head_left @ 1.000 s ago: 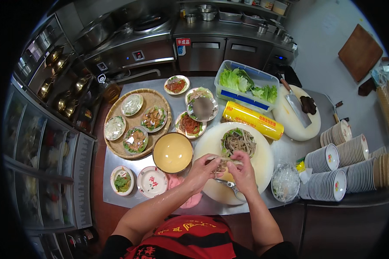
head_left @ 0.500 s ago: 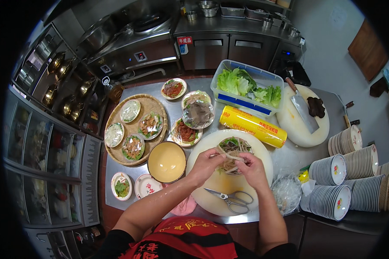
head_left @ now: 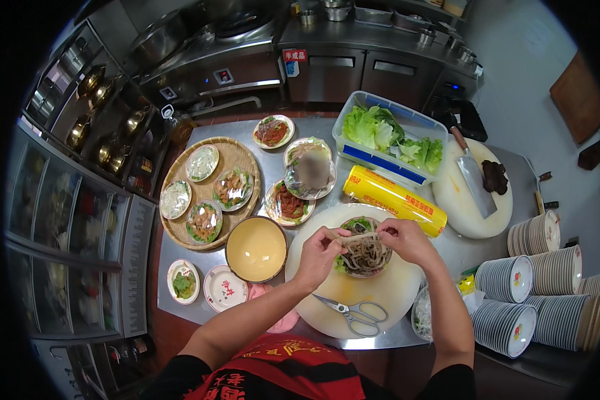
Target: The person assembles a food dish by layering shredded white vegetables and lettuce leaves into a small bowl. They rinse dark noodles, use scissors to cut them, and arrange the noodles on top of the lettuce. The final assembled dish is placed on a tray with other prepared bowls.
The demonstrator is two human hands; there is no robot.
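Above a round white cutting board [head_left: 393, 297], my left hand [head_left: 319, 257] and my right hand [head_left: 407, 241] are closed in pinches. Between their fingertips stretches a pale strip of food [head_left: 360, 237]; its exact kind is unclear. Directly beneath lies a plate of greyish-brown strips [head_left: 367, 259], with green lettuce showing at its edge. Scissors [head_left: 353, 312] with grey handles rest on the near part of the board, blades pointing left. Just left of the board sits a yellow-lined bowl [head_left: 257, 248].
Wrapped dishes fill a bamboo tray [head_left: 173, 230] at left, and others stand beyond the bowl. Behind the board are a yellow cling film roll [head_left: 397, 201] and a lettuce tub [head_left: 380, 158]. A cleaver [head_left: 477, 180] lies on another board. Stacked plates [head_left: 503, 279] stand at right.
My hands have drawn apart, the right one going right and slightly away, pulling the pale strip straighter. More of the plated strips shows. The whole view has shifted slightly.
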